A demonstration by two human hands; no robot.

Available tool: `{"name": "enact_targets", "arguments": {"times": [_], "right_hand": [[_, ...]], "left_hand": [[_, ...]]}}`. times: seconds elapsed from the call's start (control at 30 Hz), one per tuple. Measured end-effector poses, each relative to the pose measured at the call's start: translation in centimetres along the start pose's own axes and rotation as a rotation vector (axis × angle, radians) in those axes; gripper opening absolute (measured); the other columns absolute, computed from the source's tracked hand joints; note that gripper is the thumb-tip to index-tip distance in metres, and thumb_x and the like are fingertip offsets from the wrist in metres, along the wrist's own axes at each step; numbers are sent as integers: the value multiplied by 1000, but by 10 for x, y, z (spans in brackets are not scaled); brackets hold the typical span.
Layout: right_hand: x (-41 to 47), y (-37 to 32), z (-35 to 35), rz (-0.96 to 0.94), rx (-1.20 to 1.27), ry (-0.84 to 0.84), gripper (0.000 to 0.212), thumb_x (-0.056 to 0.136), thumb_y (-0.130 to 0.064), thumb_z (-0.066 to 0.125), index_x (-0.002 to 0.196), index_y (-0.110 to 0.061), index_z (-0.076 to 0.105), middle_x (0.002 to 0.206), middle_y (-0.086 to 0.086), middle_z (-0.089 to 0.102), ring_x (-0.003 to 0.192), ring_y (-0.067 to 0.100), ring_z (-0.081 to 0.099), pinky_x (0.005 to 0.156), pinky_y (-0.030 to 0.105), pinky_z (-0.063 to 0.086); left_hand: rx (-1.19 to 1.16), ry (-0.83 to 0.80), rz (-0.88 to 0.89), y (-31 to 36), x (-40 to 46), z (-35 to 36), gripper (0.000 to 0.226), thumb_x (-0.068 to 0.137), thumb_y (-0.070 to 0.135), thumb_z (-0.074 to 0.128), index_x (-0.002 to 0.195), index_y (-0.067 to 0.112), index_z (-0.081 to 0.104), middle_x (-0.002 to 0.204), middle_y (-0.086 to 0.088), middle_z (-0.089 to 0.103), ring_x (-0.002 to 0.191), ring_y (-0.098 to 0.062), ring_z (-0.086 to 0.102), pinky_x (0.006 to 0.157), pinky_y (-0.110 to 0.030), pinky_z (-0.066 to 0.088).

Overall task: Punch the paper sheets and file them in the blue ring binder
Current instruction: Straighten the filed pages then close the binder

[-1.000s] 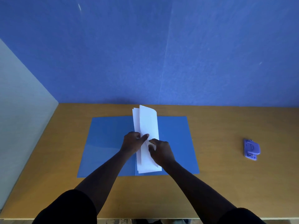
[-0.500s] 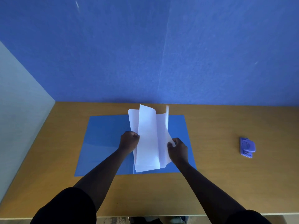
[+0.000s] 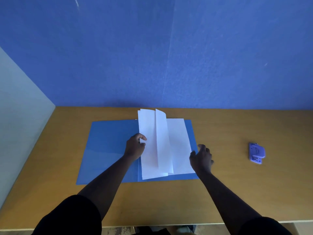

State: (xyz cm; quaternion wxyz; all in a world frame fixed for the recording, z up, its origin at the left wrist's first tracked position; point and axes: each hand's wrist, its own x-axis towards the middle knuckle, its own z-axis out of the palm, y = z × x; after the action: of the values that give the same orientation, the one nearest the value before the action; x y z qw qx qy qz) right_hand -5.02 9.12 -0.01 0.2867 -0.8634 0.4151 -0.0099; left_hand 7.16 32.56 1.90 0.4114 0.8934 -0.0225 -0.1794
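Head view, only one: paper sheets point(image 3: 157, 145) sit on the right half of the open blue ring binder point(image 3: 108, 150), which lies flat on the table point(image 3: 237, 192). Left edge of the stack is at the spine; a few sheets stand up and curl over, one lies flat on the right cover.

My left hand point(image 3: 135, 147) is at the spine side, its fingers point(image 3: 142, 137) curled onto the stack's left edge, pinching it there. My right hand point(image 3: 201, 158) hovers just beside the flat sheet's right edge, fingers spread and loose, gripping nothing.

Hole punch point(image 3: 256, 152) sits well apart on the right, untouched. Can't see the holes or the rings from here, too small.

Progress, my read: punching looks done, sheets are in the binder. Left: lay the remaining sheets flat, close the cover.

Delta vs half a second back: then my right hand pinched a raised sheet mid-turn. Now that sheet is down flat on the right cover and the hand has let go and moved off right. Left hand keeps the same spot. Punch hasn't moved.
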Motion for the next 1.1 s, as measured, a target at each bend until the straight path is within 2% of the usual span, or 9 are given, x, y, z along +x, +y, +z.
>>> {"name": "enact_targets", "arguments": {"times": [0.07,0.2,0.4,0.5,0.7,0.77,0.9,1.0,1.1], "right_hand": [[2,-5,-2,-63,1,26,36,93,-21,49,129,-14,49,131,9,55,117,31,52,99,49,34],[4,-19,-5,-242,-10,97,26,95,-23,50,119,-14,55,120,6,61,110,27,56,96,46,37],[1,-39,-5,-480,69,56,17,96,-27,49,101,-21,64,105,-2,68,95,17,65,87,37,49],[0,-49,-6,-439,102,-111,34,98,-39,46,117,-16,63,111,3,71,92,18,69,79,28,52],[1,-53,-9,-321,78,-268,59,98,-55,37,140,-15,45,131,12,63,120,28,59,95,33,45],[3,-51,-11,-298,95,-286,64,98,-55,38,144,-11,41,138,16,57,126,31,54,98,34,44],[11,-46,-15,-232,105,-281,65,99,-54,35,144,-8,38,135,19,57,125,34,54,97,37,44],[20,-40,-18,-190,87,-304,65,100,-52,32,145,-4,36,136,22,55,125,36,53,96,36,43],[30,-33,-18,-138,80,-320,67,100,-54,29,141,-2,41,132,24,57,123,38,53,96,37,42]], "left_hand": [[-13,45,-1,0,1,3,15,80,9,67,87,19,57,81,-14,64,65,-22,57,53,-23,41],[-61,77,24,3,1,7,31,73,20,82,88,11,57,70,-1,52,62,-16,51,53,-23,37],[-36,64,78,10,5,13,10,82,14,73,80,18,64,66,6,56,63,-13,54,63,-22,37],[-34,82,62,12,5,16,13,85,9,67,85,17,57,78,-1,61,73,-18,59,56,-17,37],[-48,80,62,15,7,17,19,85,8,66,96,16,52,83,-11,64,70,-19,60,51,-13,38],[-87,72,47,18,5,17,33,84,9,67,112,15,51,80,-7,64,69,-19,61,49,-11,40],[-177,11,27,22,7,20,76,86,23,71,147,13,26,95,-3,72,76,-16,68,59,-18,47],[-191,-57,44,24,8,28,56,92,34,63,141,16,42,105,-3,73,69,-11,73,51,-12,46],[-102,-45,75,25,6,33,33,95,31,57,123,13,61,109,-6,71,84,-16,73,66,-13,48]]}}
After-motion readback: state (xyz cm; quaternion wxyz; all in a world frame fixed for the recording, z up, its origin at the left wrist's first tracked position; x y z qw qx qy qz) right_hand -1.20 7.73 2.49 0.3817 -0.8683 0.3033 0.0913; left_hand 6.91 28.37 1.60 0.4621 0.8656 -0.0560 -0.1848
